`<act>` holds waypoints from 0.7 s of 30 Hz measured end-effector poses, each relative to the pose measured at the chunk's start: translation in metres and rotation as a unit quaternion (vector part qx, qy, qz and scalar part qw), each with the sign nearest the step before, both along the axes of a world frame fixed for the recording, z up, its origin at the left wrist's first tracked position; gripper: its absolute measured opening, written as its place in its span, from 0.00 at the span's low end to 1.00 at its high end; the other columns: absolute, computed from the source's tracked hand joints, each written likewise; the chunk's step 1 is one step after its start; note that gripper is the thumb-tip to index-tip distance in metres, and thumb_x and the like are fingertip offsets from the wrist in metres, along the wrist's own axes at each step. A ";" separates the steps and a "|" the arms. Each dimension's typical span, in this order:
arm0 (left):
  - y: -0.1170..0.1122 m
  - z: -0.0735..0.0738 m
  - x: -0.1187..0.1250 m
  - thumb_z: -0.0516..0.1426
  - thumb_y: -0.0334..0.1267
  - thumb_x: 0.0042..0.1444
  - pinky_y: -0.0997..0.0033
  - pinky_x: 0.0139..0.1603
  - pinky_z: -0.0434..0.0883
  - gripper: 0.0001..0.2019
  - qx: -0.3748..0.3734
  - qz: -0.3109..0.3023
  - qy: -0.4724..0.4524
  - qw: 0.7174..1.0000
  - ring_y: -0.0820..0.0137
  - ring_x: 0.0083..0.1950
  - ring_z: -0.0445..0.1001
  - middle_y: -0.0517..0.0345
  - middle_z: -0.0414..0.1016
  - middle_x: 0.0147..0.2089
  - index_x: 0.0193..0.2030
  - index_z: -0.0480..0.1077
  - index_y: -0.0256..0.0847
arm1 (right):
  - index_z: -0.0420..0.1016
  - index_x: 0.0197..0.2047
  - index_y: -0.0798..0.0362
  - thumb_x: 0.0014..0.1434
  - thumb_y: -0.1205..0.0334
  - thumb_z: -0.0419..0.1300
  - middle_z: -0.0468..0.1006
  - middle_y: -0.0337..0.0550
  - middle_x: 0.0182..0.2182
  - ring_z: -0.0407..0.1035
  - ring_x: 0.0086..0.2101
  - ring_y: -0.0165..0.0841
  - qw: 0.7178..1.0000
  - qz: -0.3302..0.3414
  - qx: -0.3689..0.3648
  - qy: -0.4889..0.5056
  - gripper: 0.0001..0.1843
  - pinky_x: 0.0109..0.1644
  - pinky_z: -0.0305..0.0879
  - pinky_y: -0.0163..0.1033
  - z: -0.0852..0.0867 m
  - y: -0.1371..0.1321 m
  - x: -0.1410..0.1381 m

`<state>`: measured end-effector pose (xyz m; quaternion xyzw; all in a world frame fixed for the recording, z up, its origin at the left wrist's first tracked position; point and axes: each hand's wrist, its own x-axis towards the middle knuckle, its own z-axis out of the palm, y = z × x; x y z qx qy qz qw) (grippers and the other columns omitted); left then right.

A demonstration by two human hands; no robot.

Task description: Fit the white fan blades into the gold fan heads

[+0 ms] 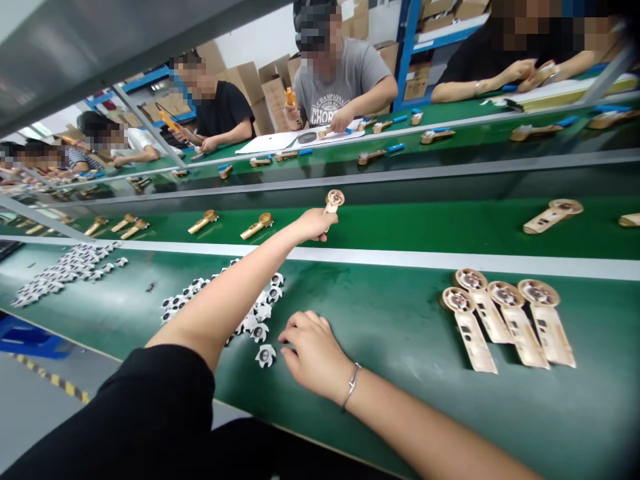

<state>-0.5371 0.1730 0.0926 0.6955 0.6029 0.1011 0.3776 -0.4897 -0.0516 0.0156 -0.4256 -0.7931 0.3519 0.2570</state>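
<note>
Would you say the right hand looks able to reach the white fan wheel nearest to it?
Very likely yes: the right hand lies beside the white fan wheel, with nothing visible between them.

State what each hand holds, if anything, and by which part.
Left hand: a gold casing, held by its handle, below the round head. Right hand: nothing visible held.

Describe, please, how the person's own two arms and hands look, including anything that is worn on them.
The left hand and right hand are gloveless. A black sleeve ends near the left elbow, leaving the forearm bare. A thin silver-coloured bracelet circles the right wrist; no sleeve shows on that arm.
</note>
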 end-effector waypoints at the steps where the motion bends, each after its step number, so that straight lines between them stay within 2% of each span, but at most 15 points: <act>1: -0.014 0.005 -0.011 0.52 0.37 0.63 0.75 0.25 0.66 0.06 0.005 0.001 -0.039 0.999 0.75 0.23 0.70 0.62 0.67 0.27 0.39 0.65 0.37 | 0.80 0.43 0.50 0.60 0.64 0.61 0.74 0.43 0.42 0.63 0.46 0.37 1.000 0.003 0.002 0.002 0.08 0.50 0.57 0.44 0.000 -0.001 -0.002; 3: -0.046 0.013 -0.033 0.52 0.33 0.59 0.77 0.24 0.64 0.04 0.008 0.002 -0.108 0.994 0.77 0.22 0.69 0.64 0.66 0.27 0.42 0.63 0.39 | 0.80 0.42 0.49 0.60 0.64 0.62 0.74 0.43 0.42 0.62 0.46 0.37 1.000 0.007 0.005 0.004 0.07 0.49 0.55 0.44 -0.001 -0.004 -0.008; 6: -0.094 0.017 -0.064 0.51 0.32 0.58 0.78 0.24 0.64 0.10 0.003 0.006 -0.179 0.984 0.78 0.21 0.68 0.67 0.66 0.28 0.47 0.60 0.42 | 0.80 0.39 0.50 0.62 0.65 0.61 0.74 0.41 0.40 0.62 0.45 0.36 1.000 0.003 0.008 0.005 0.06 0.48 0.54 0.43 -0.003 -0.006 -0.017; 8: -0.121 0.010 -0.081 0.52 0.35 0.61 0.78 0.24 0.63 0.09 -0.001 0.011 -0.223 0.975 0.79 0.21 0.65 0.68 0.64 0.27 0.47 0.60 0.42 | 0.81 0.38 0.49 0.62 0.64 0.61 0.74 0.40 0.39 0.62 0.45 0.36 1.000 -0.002 0.008 0.005 0.06 0.48 0.54 0.43 -0.004 -0.007 -0.022; 10: -0.142 -0.002 -0.093 0.54 0.40 0.63 0.79 0.24 0.63 0.08 -0.008 0.019 -0.262 0.965 0.79 0.21 0.63 0.68 0.63 0.27 0.46 0.61 0.41 | 0.81 0.37 0.49 0.62 0.63 0.62 0.75 0.40 0.39 0.62 0.45 0.36 1.000 -0.004 0.009 0.006 0.05 0.48 0.53 0.43 -0.006 -0.007 -0.026; 14: -0.166 -0.030 -0.099 0.56 0.45 0.63 0.79 0.24 0.61 0.12 0.008 0.071 -0.329 0.942 0.79 0.22 0.61 0.68 0.63 0.26 0.46 0.63 0.40 | 0.81 0.34 0.48 0.60 0.62 0.63 0.75 0.40 0.41 0.62 0.47 0.37 1.000 -0.002 0.008 0.007 0.05 0.49 0.53 0.45 -0.008 -0.010 -0.035; 16: -0.172 -0.037 -0.096 0.55 0.48 0.64 0.79 0.24 0.59 0.14 0.028 0.097 -0.356 0.929 0.80 0.22 0.61 0.68 0.62 0.27 0.48 0.62 0.40 | 0.80 0.33 0.49 0.59 0.62 0.64 0.75 0.41 0.41 0.62 0.47 0.38 1.000 0.002 0.004 0.009 0.04 0.49 0.54 0.45 -0.008 -0.012 -0.037; 19: -0.176 -0.036 -0.089 0.49 0.53 0.67 0.78 0.24 0.58 0.18 0.040 0.086 -0.371 0.924 0.79 0.21 0.59 0.67 0.62 0.25 0.50 0.63 0.39 | 0.77 0.32 0.51 0.57 0.66 0.63 0.76 0.42 0.39 0.66 0.44 0.37 1.000 0.007 -0.010 0.016 0.03 0.47 0.57 0.43 -0.002 -0.010 -0.027; 21: -0.178 -0.030 -0.087 0.45 0.54 0.69 0.77 0.25 0.59 0.20 0.043 0.060 -0.367 0.927 0.78 0.21 0.59 0.66 0.63 0.26 0.50 0.64 0.39 | 0.74 0.33 0.52 0.58 0.69 0.59 0.76 0.41 0.34 0.69 0.36 0.33 0.999 -0.006 -0.029 0.025 0.04 0.41 0.60 0.39 0.008 -0.006 -0.007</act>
